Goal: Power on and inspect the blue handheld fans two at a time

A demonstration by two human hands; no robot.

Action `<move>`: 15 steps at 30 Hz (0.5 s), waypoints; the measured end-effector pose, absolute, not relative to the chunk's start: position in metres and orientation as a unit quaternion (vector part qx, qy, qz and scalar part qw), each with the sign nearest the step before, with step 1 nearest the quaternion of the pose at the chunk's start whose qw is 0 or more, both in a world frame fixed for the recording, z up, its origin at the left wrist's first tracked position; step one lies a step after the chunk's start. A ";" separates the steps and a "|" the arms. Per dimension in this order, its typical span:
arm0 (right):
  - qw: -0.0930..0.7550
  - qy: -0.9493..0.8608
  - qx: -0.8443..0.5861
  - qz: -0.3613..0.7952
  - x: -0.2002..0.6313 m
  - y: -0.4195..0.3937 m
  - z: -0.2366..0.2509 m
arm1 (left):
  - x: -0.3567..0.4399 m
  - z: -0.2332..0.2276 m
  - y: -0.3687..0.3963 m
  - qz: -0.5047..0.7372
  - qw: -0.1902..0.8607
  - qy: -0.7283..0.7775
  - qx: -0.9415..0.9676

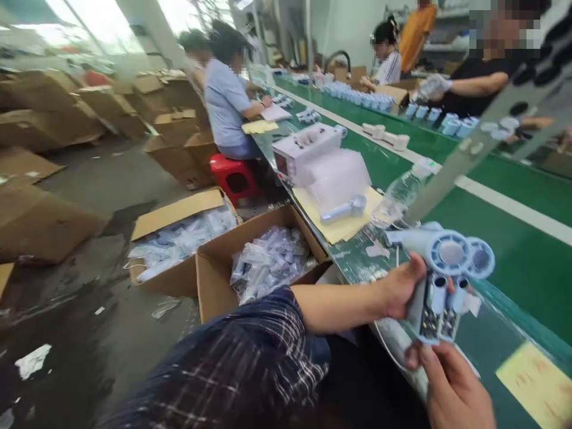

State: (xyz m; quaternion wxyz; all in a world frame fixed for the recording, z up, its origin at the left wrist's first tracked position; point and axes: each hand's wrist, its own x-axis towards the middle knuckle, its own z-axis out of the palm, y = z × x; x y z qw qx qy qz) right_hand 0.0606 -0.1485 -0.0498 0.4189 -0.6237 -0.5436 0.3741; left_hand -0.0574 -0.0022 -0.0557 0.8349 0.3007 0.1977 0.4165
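My left hand [399, 287] reaches out from a plaid sleeve and grips two light blue handheld fans [451, 256] held side by side, their round heads up. The handles [432, 319] are open at the back and show dark circuit boards. Below them, my right hand [453, 387] comes up from the bottom edge. Its thumb and a finger sit at the lower ends of the handles. The fans hang over the near edge of the green conveyor belt [527, 262].
On the belt edge lie a stack of clear bags [337, 173] on yellow paper with another blue fan [342, 210], a water bottle [400, 193] and a white box [304, 149]. Open cartons of bagged parts [268, 259] stand on the floor. Other people work along both sides.
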 end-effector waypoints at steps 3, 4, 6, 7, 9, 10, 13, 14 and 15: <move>0.456 -0.526 -0.595 0.402 0.045 -0.152 -0.036 | -0.066 -0.039 -0.012 0.431 0.819 0.188 0.330; 0.479 -0.506 -0.582 0.418 0.040 -0.152 -0.034 | -0.068 -0.034 -0.014 0.438 0.815 0.188 0.330; 0.525 -0.457 -0.549 0.463 0.032 -0.154 -0.033 | -0.069 -0.028 -0.017 0.452 0.808 0.195 0.324; 0.544 -0.432 -0.531 0.485 0.029 -0.155 -0.034 | -0.069 -0.026 -0.019 0.459 0.805 0.199 0.320; 0.572 -0.392 -0.502 0.516 0.022 -0.159 -0.036 | -0.066 -0.025 -0.022 0.472 0.797 0.201 0.318; 0.583 -0.378 -0.494 0.523 0.019 -0.160 -0.037 | -0.063 -0.025 -0.024 0.479 0.792 0.203 0.320; 0.602 -0.364 -0.482 0.522 0.016 -0.161 -0.038 | -0.059 -0.027 -0.026 0.485 0.781 0.217 0.329; 0.601 -0.371 -0.484 0.516 0.017 -0.161 -0.038 | -0.058 -0.027 -0.026 0.483 0.781 0.219 0.330; 0.592 -0.390 -0.492 0.504 0.019 -0.160 -0.037 | -0.058 -0.027 -0.025 0.478 0.785 0.217 0.328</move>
